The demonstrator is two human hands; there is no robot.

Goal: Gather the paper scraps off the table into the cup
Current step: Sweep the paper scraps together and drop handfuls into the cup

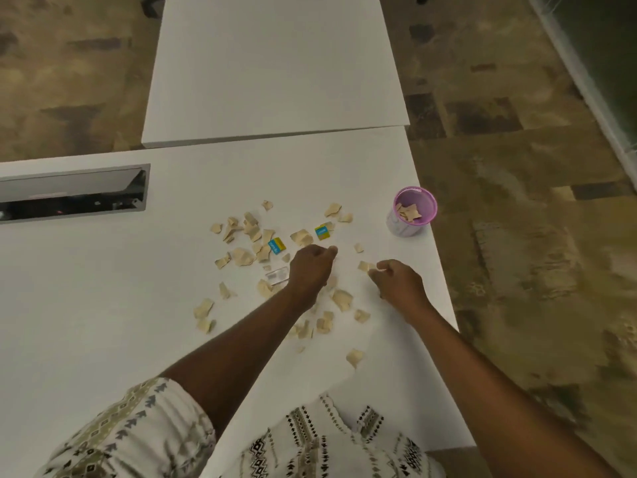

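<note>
Several torn beige paper scraps (241,257) lie scattered over the middle of the white table (103,305). A pink cup (413,210) stands near the table's right edge, with a few scraps inside it. My left hand (312,267) rests curled among the scraps; its closed fingers hide whether anything is in them. Just to its right, my right hand (396,282) pinches a beige scrap (363,266) between its fingertips, low over the table. Some scraps are hidden under my left forearm.
Two small blue-and-yellow cards (277,245) (323,232) and a clear plastic piece (277,274) lie among the scraps. A recessed cable slot (72,193) sits at the left. A second white table (275,70) adjoins at the back. Patterned carpet lies past the right edge.
</note>
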